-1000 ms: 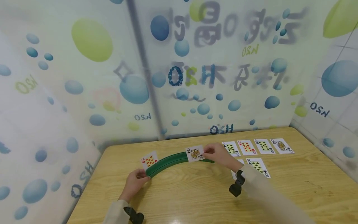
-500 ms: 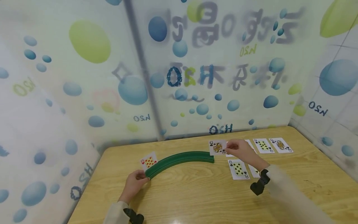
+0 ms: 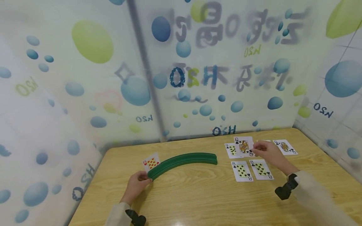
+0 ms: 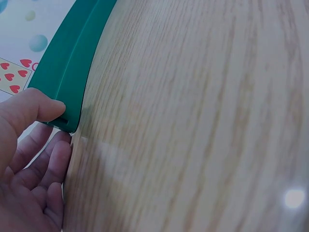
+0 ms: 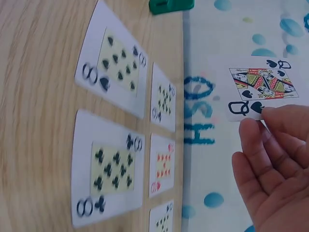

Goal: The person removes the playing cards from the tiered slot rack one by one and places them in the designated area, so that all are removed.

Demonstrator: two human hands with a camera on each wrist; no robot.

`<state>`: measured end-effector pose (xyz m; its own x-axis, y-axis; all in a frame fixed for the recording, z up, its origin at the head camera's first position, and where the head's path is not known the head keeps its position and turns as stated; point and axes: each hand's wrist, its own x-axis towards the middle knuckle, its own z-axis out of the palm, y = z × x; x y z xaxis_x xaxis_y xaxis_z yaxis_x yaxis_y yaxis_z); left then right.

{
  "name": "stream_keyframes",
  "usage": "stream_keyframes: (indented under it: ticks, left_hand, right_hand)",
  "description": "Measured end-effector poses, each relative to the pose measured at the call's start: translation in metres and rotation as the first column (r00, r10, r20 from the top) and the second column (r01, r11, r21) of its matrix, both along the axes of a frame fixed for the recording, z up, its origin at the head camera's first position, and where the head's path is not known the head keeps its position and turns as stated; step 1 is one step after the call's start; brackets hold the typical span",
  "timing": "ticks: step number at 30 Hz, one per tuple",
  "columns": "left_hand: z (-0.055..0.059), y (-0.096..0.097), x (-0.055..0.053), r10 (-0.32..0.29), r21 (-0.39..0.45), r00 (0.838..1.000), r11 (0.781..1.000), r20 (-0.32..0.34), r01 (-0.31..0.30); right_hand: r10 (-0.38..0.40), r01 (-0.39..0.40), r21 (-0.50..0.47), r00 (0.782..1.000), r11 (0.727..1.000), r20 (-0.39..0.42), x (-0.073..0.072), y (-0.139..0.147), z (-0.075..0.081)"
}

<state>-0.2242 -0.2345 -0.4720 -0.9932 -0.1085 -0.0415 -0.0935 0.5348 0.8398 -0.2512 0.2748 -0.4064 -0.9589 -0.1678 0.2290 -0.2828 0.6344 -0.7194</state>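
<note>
My left hand (image 3: 136,186) grips the left end of a curved green card holder (image 3: 183,158), thumb on top in the left wrist view. An eight of hearts (image 3: 151,163) shows behind that end; whether it sits in the slot I cannot tell. At the right, my right hand (image 3: 268,154) pinches the edge of a queen of spades (image 3: 242,145) between thumb and finger. In the right wrist view this queen (image 5: 263,83) is raised above the table, face visible. It partly covers the back row of cards in the head view.
An eight of spades (image 3: 242,171) and an eight of clubs (image 3: 261,169) lie face up in a front row. Behind them are a black nine (image 3: 232,151), a red nine (image 5: 163,164) and a black queen (image 3: 285,147). A patterned wall (image 3: 192,116) rises behind the wooden table (image 3: 183,197).
My right hand has carried the queen of spades rightward, away from the green card holder and over the back row of cards. My left hand has stayed at the holder's left end.
</note>
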Motion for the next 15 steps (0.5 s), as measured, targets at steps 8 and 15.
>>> stream_keyframes:
  ticks: [8, 15]
  left_hand:
    - [0.001, 0.000, 0.002, 0.010, -0.004, 1.000, 1.000, 0.002, -0.010]
    - [0.002, 0.001, 0.001, 0.009, 0.002, 1.000, 1.000, 0.011, -0.010]
  right_hand:
    - [-0.130, 0.131, 0.032, 0.991, 0.991, -0.022, 0.003, 0.033, -0.012]
    - [-0.200, 0.199, 0.051, 0.980, 0.979, 0.012, 0.005, 0.060, -0.023]
